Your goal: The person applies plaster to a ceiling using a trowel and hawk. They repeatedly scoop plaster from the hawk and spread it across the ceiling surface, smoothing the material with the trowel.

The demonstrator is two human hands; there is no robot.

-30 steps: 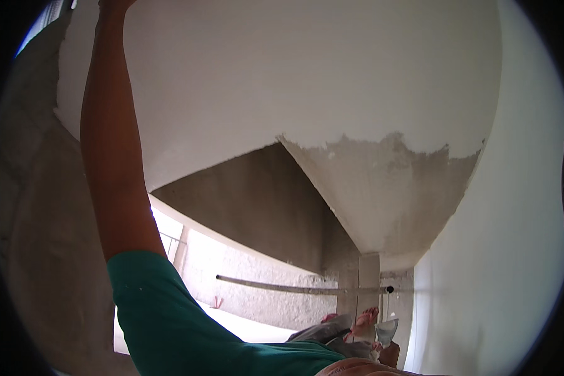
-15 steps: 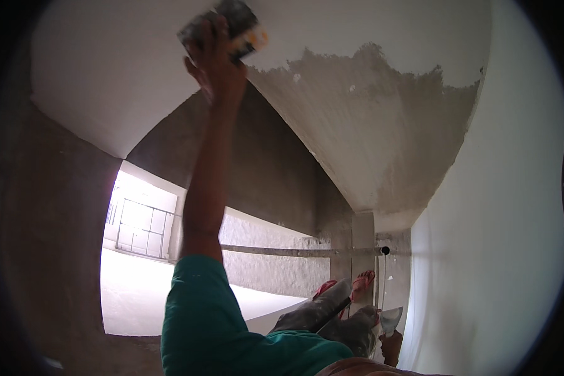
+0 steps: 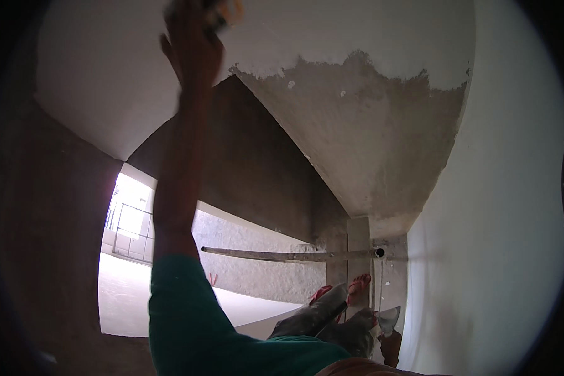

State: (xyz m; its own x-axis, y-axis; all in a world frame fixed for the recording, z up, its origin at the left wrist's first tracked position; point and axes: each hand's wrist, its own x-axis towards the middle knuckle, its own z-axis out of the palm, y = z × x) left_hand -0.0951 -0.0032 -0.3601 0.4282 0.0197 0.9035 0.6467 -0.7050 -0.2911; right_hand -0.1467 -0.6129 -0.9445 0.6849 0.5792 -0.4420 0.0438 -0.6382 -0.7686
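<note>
Counts: one raised arm, one lower hand, one sanding block, one trowel, one foot in a red sandal, one horizontal pipe
Left hand (image 3: 191, 47): at 11 o'clock, arm straight up from the green sleeve (image 3: 188, 313), fingers wrapped round a pale sanding block (image 3: 222, 9) against the white ceiling (image 3: 106, 69)
Block axis: mostly cut by the top rim; its long axis cannot be told
Edges: the ragged border of white coat and bare grey plaster (image 3: 357, 131) lies just right of the block, toward 1 o'clock; white surface spreads open toward 9 o'clock
Pipe (image 3: 288, 255): level, near centre, running to a column
Right hand (image 3: 391, 348): at 5 o'clock, gripping a trowel (image 3: 388, 319), blade pointing up, beside the white wall (image 3: 501, 238)
</note>
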